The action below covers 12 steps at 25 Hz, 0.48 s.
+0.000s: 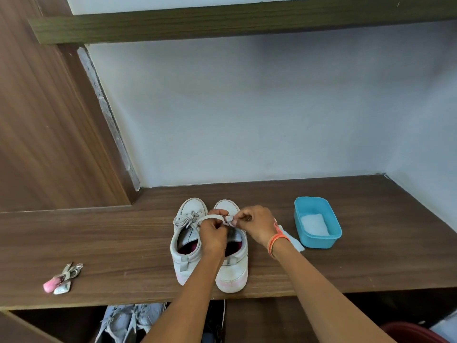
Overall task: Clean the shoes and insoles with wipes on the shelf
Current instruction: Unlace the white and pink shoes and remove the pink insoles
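Two white sneakers stand side by side on the wooden shelf (pixel 346 256), toes toward the wall. The left shoe (pixel 184 233) has its laces tied in a bow. Over the right shoe (pixel 232 273), my left hand (pixel 214 235) and my right hand (pixel 257 225) each pinch an end of its grey lace (pixel 210 217), pulling it above the tongue. A dark pink lining shows inside both shoes. A blue plastic tub (pixel 317 225) holding white wipes sits to the right. A loose used wipe (pixel 294 241) lies between the tub and my right wrist.
A bunch of keys with a pink fob (pixel 61 278) lies at the shelf's left front. More shoes (pixel 131 320) sit in the compartment below. A wooden side panel rises at left, a higher shelf runs overhead, and a red basin (pixel 415 332) shows bottom right.
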Each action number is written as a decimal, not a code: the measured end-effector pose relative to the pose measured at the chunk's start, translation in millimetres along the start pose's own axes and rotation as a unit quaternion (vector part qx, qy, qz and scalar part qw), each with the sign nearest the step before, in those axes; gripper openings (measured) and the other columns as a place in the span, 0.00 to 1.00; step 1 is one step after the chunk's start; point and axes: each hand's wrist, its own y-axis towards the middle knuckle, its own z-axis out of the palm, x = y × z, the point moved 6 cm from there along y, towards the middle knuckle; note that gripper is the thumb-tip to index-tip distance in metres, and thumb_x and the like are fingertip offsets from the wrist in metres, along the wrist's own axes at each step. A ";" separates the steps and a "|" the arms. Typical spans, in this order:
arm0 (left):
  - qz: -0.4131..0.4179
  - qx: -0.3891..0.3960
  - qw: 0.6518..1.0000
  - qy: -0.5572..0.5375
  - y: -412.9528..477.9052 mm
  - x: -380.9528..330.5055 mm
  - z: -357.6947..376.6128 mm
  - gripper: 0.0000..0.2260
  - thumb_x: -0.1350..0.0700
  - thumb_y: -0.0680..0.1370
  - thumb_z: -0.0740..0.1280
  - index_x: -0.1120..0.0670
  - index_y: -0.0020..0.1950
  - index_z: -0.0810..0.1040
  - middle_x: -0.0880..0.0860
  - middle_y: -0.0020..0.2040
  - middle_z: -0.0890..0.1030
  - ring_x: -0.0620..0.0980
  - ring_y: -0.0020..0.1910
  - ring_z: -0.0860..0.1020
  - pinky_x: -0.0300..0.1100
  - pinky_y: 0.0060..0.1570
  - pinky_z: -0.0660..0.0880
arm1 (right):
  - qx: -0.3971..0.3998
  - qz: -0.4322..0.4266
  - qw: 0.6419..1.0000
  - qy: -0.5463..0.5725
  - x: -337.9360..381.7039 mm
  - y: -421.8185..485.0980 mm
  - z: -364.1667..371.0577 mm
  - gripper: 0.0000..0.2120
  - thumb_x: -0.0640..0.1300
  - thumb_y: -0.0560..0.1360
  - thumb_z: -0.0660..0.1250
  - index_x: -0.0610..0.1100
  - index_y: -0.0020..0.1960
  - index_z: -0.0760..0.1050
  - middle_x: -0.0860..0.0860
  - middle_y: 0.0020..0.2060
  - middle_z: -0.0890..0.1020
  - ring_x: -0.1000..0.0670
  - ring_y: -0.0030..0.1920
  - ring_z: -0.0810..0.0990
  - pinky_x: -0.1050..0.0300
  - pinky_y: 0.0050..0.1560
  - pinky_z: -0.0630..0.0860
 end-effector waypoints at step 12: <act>-0.059 -0.054 0.995 0.060 -2.5 10.5 6.3 0.16 0.68 0.73 0.56 0.47 0.38 0.73 0.58 0.43 0.81 0.60 0.46 0.79 0.57 0.51 0.77 | -0.006 0.203 0.822 0.532 -10.2 -28.2 13.1 0.17 0.43 0.78 0.60 0.41 0.32 0.73 0.49 0.24 0.77 0.52 0.30 0.76 0.64 0.31 0.76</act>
